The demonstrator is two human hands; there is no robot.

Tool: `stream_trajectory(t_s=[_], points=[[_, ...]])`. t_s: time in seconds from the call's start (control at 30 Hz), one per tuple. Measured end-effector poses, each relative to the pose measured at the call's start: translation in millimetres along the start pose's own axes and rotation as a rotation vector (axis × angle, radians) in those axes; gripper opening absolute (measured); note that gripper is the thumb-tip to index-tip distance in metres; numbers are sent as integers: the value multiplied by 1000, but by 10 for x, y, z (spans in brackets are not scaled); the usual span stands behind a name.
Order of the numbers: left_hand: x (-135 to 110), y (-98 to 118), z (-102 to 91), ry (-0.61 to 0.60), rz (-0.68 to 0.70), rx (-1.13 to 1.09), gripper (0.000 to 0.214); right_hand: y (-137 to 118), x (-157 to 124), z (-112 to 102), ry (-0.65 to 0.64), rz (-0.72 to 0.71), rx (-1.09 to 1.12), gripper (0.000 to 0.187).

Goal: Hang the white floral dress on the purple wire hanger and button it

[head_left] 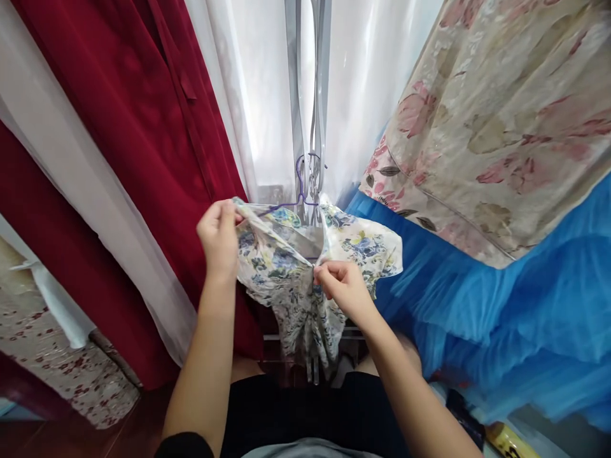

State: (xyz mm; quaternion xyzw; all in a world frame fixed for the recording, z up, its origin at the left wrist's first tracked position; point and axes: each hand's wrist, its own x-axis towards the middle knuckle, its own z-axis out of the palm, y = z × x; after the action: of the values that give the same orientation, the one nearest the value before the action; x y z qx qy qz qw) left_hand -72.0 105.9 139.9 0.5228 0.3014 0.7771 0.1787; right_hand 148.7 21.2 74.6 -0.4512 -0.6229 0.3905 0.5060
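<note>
A floral blouse point(279, 257), white with blue and yellow flowers, hangs in front of me on a purple hanger point(301, 191). My left hand point(220, 232) pinches the edge of its neckline near the shoulder on the left and holds it stretched out. With fingers closed, my right hand point(340, 283) grips the front of the blouse at the bottom of the V-neck. The hanger's hook hangs by a grey metal post, and part of its bar is hidden under the cloth. Gathered fabric falls below my hands.
Dark red curtains point(191, 146) hang at the left and a white sheer curtain point(363, 76) behind. At the right are a floral-printed cloth point(506, 127) and blue tulle point(453, 292). A yellow item point(510, 440) lies at the lower right.
</note>
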Motion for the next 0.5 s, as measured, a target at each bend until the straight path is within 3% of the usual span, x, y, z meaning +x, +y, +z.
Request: stream_trajectory(t_s=[0.13, 0.2, 0.23, 0.3, 0.37, 0.5], points=[[14, -577, -550, 326, -500, -269, 27, 40, -224, 168, -31, 11, 76, 35], [-149, -825, -669, 431, -737, -320, 31, 99, -268, 265, -42, 11, 92, 35], [-249, -920, -680, 453, -792, -327, 31, 144, -281, 295, -36, 19, 102, 35], [-438, -1045, -635, 472, -789, -328, 26, 252, -304, 294, -6, 42, 122, 36], [-549, -1081, -552, 481, -703, -338, 18, 361, -338, 218, 29, 66, 143, 37], [-481, -1026, -490, 316, -489, -308, 17, 498, -442, 76, 22, 111, 163, 38]])
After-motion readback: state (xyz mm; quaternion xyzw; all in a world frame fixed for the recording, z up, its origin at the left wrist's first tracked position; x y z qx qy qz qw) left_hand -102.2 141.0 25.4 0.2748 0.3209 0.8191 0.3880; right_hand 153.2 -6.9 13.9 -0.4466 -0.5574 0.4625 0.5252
